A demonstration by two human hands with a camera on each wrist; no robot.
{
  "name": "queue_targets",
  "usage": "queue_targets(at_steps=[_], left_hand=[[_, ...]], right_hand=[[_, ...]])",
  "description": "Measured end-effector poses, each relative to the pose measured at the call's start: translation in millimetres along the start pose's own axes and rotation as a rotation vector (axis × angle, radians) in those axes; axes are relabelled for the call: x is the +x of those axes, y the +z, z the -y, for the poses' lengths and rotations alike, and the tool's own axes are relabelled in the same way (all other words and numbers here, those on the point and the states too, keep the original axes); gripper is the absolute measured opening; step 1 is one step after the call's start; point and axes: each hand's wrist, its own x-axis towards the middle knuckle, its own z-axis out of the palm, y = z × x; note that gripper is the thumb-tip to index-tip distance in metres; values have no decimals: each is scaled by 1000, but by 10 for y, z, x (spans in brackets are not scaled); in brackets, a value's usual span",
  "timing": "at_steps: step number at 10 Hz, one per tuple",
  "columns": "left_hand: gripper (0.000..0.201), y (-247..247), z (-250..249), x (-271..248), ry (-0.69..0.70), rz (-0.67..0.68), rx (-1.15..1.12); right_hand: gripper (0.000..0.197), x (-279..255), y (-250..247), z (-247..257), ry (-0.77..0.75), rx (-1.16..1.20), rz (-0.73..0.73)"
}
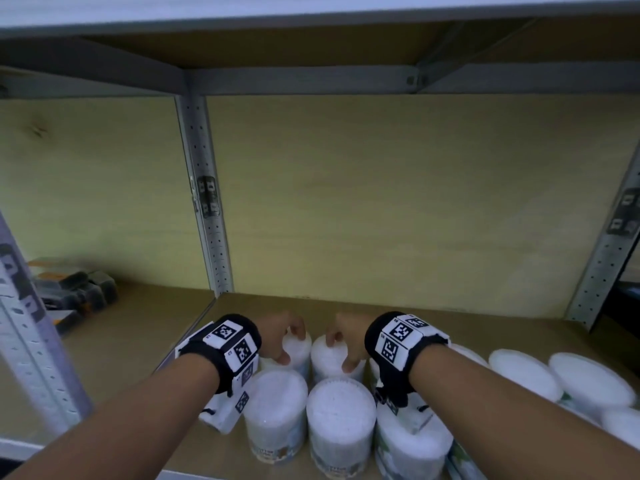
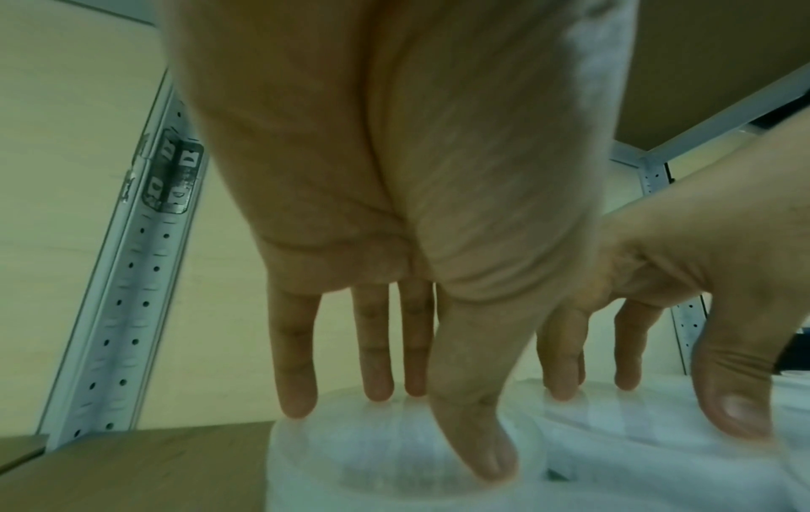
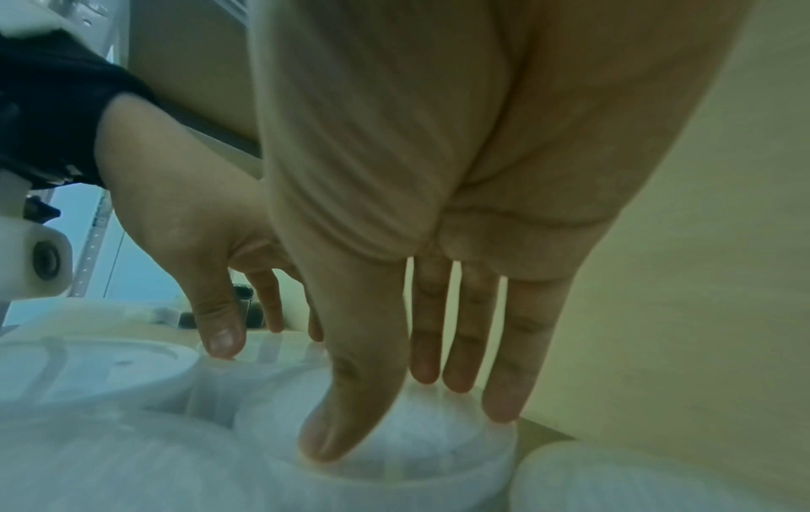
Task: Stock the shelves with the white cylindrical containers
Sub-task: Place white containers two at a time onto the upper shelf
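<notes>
Left hand (image 1: 277, 336): on top of the back-left container (image 1: 298, 351); fingers (image 2: 293, 363) reach down over the far rim of its lid, thumb on the near edge. Grip spans the lid, holding it from above.
Right hand (image 1: 349, 341): same pose on the back-right container (image 1: 334, 356); fingers (image 3: 504, 381) on the far rim, thumb on the near side. Grip holds that lid from above.
Held containers: white cylinders, upright on the shelf board (image 1: 131, 341), side by side and touching or nearly so; the two hands are close together.
Front row: two more white containers (image 1: 341, 420) stand upright just in front of the held pair, printed labels low on their sides, text too blurred to read. A third sits under the right wrist, partly hidden.
Right side: further white containers (image 1: 524, 374) along the shelf, lids toward the camera, apparently tilted or lying.
In the way: front row sits between the person and the held pair; forearms reach over it.
Wrists: black bands with white marker blocks (image 1: 230, 341) on both.
Left bay: dark tools with orange parts (image 1: 74, 289) at the back, well apart, blurred.
Surface: brown shelf board, pale plywood back panel (image 1: 398, 202).
Frame: grey perforated metal upright (image 1: 204, 188) divides the bays; another upright at right; shelf above overhead.
Light: dim.
</notes>
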Motion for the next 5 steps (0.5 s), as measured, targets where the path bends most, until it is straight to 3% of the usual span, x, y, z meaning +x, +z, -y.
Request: queue_targets(at_steps=[1,3,5], left_hand=[[53,8,-37,-25,-19,-3,-2],[50,-44,-295,-100,-30,-147,-27],[55,-82,-768,-141,-10,-170,-71]], right_hand=[[55,-99,41,-14,-25,24,-70],[44,-357,51,-165,8,112,-196],[43,-760,53,-372,116,180,-278]])
